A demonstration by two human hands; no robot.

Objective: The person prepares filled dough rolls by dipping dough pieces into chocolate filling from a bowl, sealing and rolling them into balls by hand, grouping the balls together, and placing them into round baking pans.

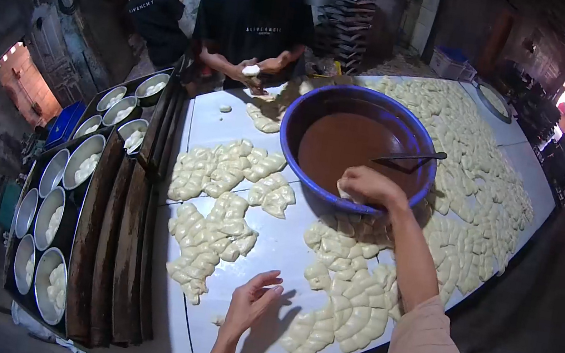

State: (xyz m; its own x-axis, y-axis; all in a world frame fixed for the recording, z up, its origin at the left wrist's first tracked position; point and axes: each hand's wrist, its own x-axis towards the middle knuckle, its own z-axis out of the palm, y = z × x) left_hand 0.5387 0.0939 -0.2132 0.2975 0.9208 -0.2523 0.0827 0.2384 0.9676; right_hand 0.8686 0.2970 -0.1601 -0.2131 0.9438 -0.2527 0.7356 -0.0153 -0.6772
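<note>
A dim workshop with patchy walls, a dark stack of trays (347, 23) against the back, and right across the middle a pale table (279, 248) loaded with dough. The purple tub (296, 117) sits toward the far side, smooth brown filling (341, 141) inside, a dark-handled utensil (412, 156) leaning in it. And here's the right hand (370, 187), over the tub's near rim, back of the hand up, fingers curled well in! A pale bit shows by the fingertips, but whether it is gripped there we cannot tell. Over to the left hand (254, 301): loose, fingers partly spread, thumb apart, nothing in it, above the table between two spreads of dough. To its left, the smaller dough patches (212, 239), pieces pressed side by side; to its right, the big dough spread (484, 183) running around the tub to the far edge. Along the left side, round metal pans (54, 173), several holding white pieces, beside long dark slats (115, 240). Across the table, a co-worker in a dark shirt (257, 21) has a white piece (251, 70) in hand, and another person (156, 21) stands behind.
</note>
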